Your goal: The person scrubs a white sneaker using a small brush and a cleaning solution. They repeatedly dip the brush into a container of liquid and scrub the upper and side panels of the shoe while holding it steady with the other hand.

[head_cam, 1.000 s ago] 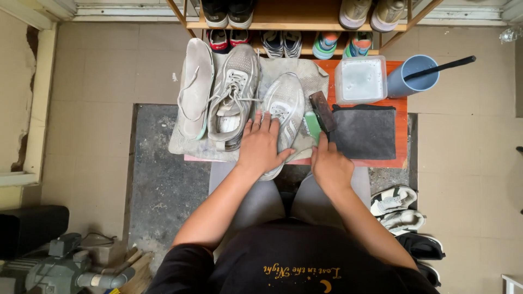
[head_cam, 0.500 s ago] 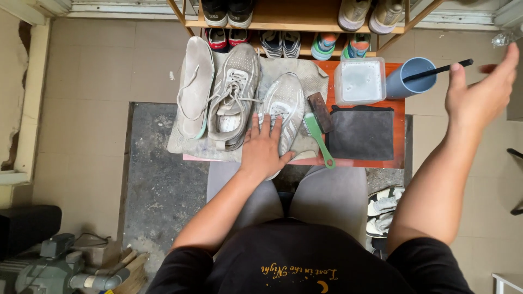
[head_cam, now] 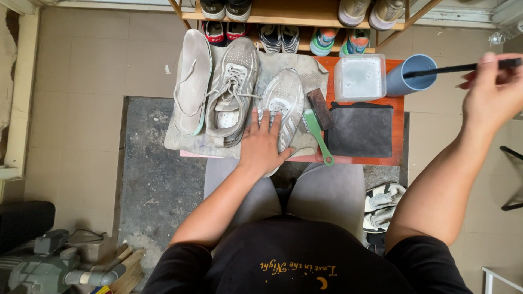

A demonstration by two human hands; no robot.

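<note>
Cleaning looks only half begun: the grey sneaker (head_cam: 284, 103) on the cloth (head_cam: 305, 73) is dusty, pinned flat under my open left hand (head_cam: 264, 144). The green brush (head_cam: 317, 133) lies idle beside it. My right hand (head_cam: 493, 92), empty a moment ago, now grips the thin black stick (head_cam: 447, 68) standing in the blue cup (head_cam: 409, 76).

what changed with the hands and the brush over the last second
The right hand let go of the green-handled brush, which now lies on the low table beside the dark cloth. That hand swung up and out to the right and now closes on the thin black stick that rests in the blue cup. The left hand stayed flat on the grey sneaker.
</note>
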